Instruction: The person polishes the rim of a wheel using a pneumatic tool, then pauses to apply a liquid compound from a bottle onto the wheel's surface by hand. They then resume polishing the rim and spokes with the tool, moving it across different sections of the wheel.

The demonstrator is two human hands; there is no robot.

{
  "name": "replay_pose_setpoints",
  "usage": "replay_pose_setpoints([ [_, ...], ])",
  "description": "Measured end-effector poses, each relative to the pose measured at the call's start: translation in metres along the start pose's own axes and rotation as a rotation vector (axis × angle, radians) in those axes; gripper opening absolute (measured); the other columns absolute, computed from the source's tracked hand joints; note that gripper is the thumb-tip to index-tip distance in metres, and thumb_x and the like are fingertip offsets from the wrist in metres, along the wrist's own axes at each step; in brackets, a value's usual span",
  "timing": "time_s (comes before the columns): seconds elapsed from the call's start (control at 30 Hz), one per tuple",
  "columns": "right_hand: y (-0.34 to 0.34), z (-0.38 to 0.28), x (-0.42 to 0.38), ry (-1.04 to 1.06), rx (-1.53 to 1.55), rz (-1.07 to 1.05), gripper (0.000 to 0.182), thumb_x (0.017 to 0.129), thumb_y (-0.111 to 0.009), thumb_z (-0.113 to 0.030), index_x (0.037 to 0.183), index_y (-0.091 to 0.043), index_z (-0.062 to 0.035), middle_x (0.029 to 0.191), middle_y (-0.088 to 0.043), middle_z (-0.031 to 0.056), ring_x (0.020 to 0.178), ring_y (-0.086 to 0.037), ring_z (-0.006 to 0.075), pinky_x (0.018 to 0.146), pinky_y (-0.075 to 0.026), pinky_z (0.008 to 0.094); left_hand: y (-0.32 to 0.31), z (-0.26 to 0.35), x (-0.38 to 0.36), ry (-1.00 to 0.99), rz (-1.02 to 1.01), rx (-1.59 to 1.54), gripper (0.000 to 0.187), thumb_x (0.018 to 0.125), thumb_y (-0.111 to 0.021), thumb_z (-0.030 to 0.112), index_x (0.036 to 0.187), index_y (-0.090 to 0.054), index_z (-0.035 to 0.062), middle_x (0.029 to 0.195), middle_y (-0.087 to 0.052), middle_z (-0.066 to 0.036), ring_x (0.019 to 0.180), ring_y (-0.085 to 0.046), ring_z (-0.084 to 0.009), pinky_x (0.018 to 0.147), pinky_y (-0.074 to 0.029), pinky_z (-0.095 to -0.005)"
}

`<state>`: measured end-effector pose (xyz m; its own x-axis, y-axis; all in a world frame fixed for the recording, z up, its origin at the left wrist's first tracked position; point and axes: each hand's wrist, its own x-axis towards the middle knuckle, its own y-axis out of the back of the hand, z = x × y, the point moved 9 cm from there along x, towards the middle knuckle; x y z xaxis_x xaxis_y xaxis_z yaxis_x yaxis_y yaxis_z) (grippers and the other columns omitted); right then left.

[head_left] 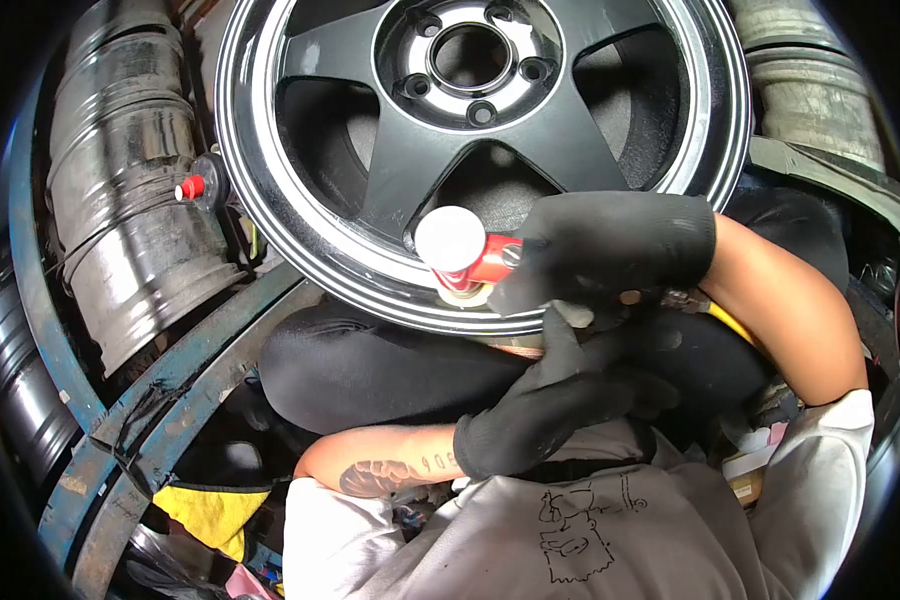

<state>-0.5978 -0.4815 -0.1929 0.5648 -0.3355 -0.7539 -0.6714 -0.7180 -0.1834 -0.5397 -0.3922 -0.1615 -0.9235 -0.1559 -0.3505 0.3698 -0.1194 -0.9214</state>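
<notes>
A black five-spoke wheel rim [400, 140] with a bright silver lip leans in front of my lap. My right hand [610, 245], in a black glove, is closed around a red angle polisher [488, 262]. The tool has a round white top, and its lower end is at the lip's near edge; the contact face is hidden. Just below, my left hand [550, 400], also gloved, is open with thumb and fingers apart, pointing right. Whether it touches the tool's rear end cannot be made out.
Bare metal wheel barrels [125, 180] are stacked at the left, more barrels [805, 85] at the upper right. A blue metal frame [185, 350] runs along the left. A red-and-black tool [205, 185] sits beside the rim. A yellow cloth [210, 515] hangs lower left; a yellow hose [732, 322] lies right.
</notes>
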Motion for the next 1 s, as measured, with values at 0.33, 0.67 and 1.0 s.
replay_pose_setpoints([
  [0.33,-0.016,-0.029,0.01,0.756,-0.602,0.182,0.016,0.085,-0.064,-0.011,0.099,-0.068,-0.0067,0.078,-0.067,0.0164,0.068,-0.069,0.0306,0.064,-0.055,0.0418,0.005,0.005,-0.012,0.052,0.095,0.019,0.057,0.105,-0.044,0.01,0.155,-0.017,0.0007,0.142,-0.05,-0.023,0.13,-0.056,-0.031,0.109,-0.046,-0.0435],
  [0.67,-0.016,-0.028,-0.01,0.467,-0.785,0.116,0.016,0.085,-0.066,-0.025,0.085,-0.074,-0.0105,0.08,-0.069,0.0186,0.069,-0.068,0.0348,0.06,-0.053,0.0452,0.009,-0.026,0.004,0.1,-0.025,-0.046,0.044,0.105,-0.053,0.009,0.145,-0.041,-0.0037,0.131,-0.064,-0.013,0.119,-0.064,-0.0197,0.1,-0.053,-0.0343],
  [1.0,-0.008,-0.019,0.006,0.367,-0.158,-0.036,0.021,0.09,-0.065,-0.025,0.092,-0.073,-0.0059,0.069,-0.064,0.0092,0.062,-0.063,0.0194,0.059,-0.049,0.0354,0.02,-0.034,0.005,0.118,0.1,0.314,0.078,0.097,-0.058,-0.006,0.156,-0.008,0.0049,0.146,-0.051,-0.012,0.122,-0.063,-0.024,0.098,-0.055,-0.0353],
])
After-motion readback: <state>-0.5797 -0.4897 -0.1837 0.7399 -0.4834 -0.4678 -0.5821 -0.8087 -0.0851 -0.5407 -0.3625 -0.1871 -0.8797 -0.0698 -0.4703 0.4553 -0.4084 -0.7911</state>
